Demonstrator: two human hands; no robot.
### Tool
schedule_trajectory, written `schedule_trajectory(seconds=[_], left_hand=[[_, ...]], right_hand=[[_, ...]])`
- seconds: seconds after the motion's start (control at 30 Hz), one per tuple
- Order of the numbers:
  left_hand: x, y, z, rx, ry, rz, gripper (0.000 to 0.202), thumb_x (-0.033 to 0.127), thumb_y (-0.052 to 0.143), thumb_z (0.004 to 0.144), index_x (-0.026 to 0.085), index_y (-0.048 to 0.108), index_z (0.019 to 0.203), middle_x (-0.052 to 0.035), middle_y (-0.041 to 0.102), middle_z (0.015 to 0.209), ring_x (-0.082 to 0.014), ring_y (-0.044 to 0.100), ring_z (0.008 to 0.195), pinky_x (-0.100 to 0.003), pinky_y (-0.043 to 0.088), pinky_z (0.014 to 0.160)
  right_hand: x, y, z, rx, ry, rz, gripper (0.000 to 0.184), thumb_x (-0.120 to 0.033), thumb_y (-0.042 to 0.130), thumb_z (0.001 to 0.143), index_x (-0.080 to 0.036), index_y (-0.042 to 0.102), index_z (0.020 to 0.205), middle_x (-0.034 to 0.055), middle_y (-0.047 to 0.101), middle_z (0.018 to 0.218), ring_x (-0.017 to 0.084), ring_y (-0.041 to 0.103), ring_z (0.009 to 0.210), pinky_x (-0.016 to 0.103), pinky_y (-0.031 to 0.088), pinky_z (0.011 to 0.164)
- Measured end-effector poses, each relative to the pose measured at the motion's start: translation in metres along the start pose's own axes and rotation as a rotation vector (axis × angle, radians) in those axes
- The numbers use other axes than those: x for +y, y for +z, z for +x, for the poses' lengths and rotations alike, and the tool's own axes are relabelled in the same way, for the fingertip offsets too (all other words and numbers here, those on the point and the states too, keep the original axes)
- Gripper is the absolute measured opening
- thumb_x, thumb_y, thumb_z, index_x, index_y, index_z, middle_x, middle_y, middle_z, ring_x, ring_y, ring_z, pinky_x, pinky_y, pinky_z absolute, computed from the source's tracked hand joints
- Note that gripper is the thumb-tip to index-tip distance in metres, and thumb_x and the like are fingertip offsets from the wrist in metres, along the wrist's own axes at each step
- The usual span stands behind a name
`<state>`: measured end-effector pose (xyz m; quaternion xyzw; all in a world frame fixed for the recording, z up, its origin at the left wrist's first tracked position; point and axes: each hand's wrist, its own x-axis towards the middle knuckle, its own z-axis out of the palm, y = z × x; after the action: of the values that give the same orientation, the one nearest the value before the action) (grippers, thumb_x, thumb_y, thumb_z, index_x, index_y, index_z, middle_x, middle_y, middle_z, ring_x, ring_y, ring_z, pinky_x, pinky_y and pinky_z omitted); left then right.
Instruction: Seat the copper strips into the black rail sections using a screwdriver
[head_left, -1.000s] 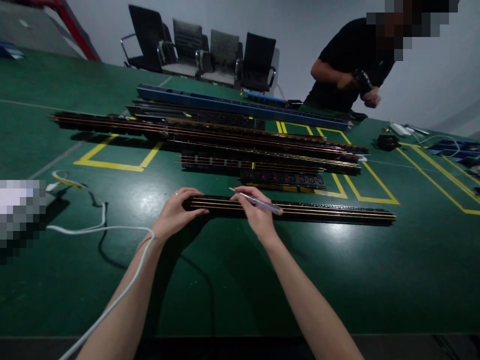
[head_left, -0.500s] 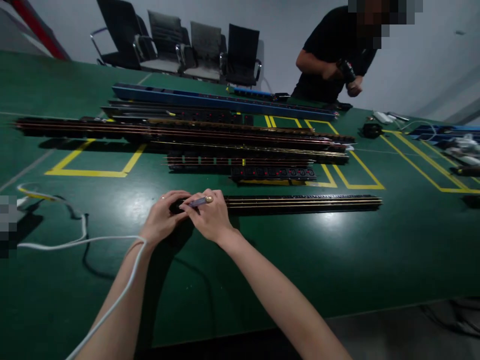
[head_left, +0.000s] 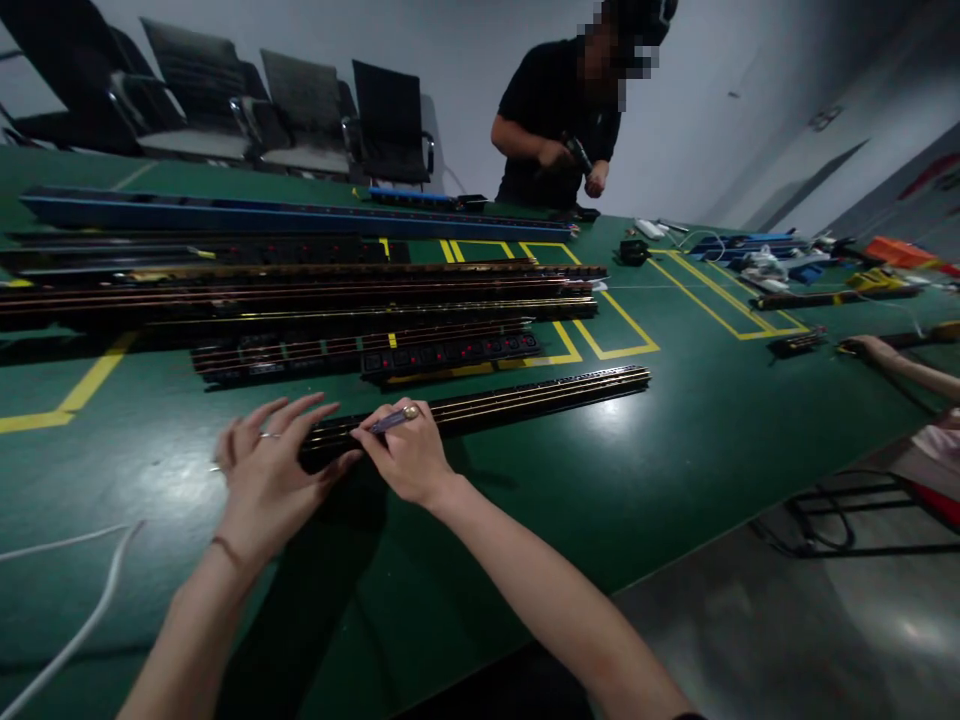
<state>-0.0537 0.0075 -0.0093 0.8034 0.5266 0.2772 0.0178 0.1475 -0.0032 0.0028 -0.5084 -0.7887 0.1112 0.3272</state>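
**At the near side of a green table, a pen-like tool bears on a black rail**

On the green table (head_left: 712, 430), the left hand (head_left: 274, 480) curves around the left end of a black rail (head_left: 540, 398), its fingers spread and the thumb apart; whether it presses the rail cannot be told. Just to its right, the right hand (head_left: 409, 450) pinches a slim pen-like tool (head_left: 391, 420) above the rail, the tip pointing left toward the left thumb. The rail, lined with brass-coloured bars, runs out from the grip to the right and slightly far. Beyond it lies a socket strip (head_left: 457, 352); at far right, a co-worker's hand (head_left: 881, 352) reaches in, while a co-worker in black (head_left: 540, 110) stands at the far side. Compared with half a second ago, the left fingers are more spread, the view has swung right, and that reaching hand has entered it.
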Motion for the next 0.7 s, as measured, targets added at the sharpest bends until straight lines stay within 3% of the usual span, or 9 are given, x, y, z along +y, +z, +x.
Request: schedule_trajectory(seconds=[0.1, 0.17, 0.3, 0.43, 0.53, 0.7], left_hand=[[0.043, 0.021, 0.017, -0.099, 0.09, -0.046, 0.045, 0.028, 0.054, 0.085, 0.029, 0.054, 0.129, -0.0045, 0.063, 0.129, -0.027, 0.053, 0.121, -0.049, 0.027, 0.11], [0.05, 0.031, 0.023, -0.1, 0.053, -0.027, 0.037, 0.032, 0.052, 0.088, 0.029, 0.059, 0.124, -0.0053, 0.068, 0.118, -0.028, 0.056, 0.113, -0.052, 0.027, 0.108], [0.028, 0.036, 0.023, -0.018, -0.018, 0.061, 0.037, 0.052, 0.055, 0.09, 0.03, 0.065, 0.117, -0.0061, 0.069, 0.101, -0.0318, 0.054, 0.112, -0.059, 0.026, 0.108], [0.007, 0.028, 0.016, 0.039, -0.043, 0.101, 0.04, 0.059, 0.056, 0.087, 0.032, 0.065, 0.115, -0.005, 0.067, 0.093, -0.0341, 0.054, 0.11, -0.065, 0.029, 0.104], [0.015, 0.025, 0.01, 0.035, -0.027, 0.091, 0.04, 0.055, 0.056, 0.088, 0.031, 0.062, 0.12, -0.0067, 0.069, 0.1, -0.0356, 0.053, 0.112, -0.064, 0.032, 0.103], [0.044, 0.033, 0.014, -0.022, 0.119, -0.032, 0.042, 0.038, 0.052, 0.092, 0.029, 0.052, 0.134, -0.0053, 0.064, 0.129, -0.0282, 0.053, 0.121, -0.052, 0.029, 0.113]], right_hand=[[0.007, 0.0, -0.002, 0.034, 0.036, -0.022, 0.034, -0.046, 0.045, 0.1, -0.02, 0.067, 0.096, 0.0026, 0.07, 0.105, 0.016, 0.058, 0.1, 0.034, 0.036, 0.097], [0.017, -0.008, -0.006, 0.069, 0.084, -0.013, 0.034, -0.045, 0.046, 0.1, -0.018, 0.067, 0.094, 0.0035, 0.071, 0.104, 0.016, 0.059, 0.099, 0.034, 0.036, 0.099], [0.042, -0.033, -0.017, 0.119, 0.144, 0.007, 0.036, -0.045, 0.046, 0.1, -0.016, 0.067, 0.093, 0.0037, 0.071, 0.104, 0.015, 0.061, 0.098, 0.034, 0.035, 0.102], [0.053, -0.05, -0.025, 0.127, 0.148, 0.022, 0.036, -0.046, 0.049, 0.099, -0.017, 0.068, 0.09, 0.0016, 0.071, 0.097, 0.013, 0.061, 0.094, 0.033, 0.037, 0.097], [0.052, -0.051, -0.025, 0.122, 0.121, 0.04, 0.032, -0.043, 0.052, 0.098, -0.018, 0.069, 0.087, -0.0009, 0.071, 0.091, 0.012, 0.061, 0.089, 0.029, 0.04, 0.09], [0.053, -0.051, -0.025, 0.189, 0.164, 0.048, 0.031, -0.045, 0.057, 0.094, -0.018, 0.068, 0.082, 0.0013, 0.069, 0.087, 0.014, 0.06, 0.09, 0.031, 0.041, 0.09]])
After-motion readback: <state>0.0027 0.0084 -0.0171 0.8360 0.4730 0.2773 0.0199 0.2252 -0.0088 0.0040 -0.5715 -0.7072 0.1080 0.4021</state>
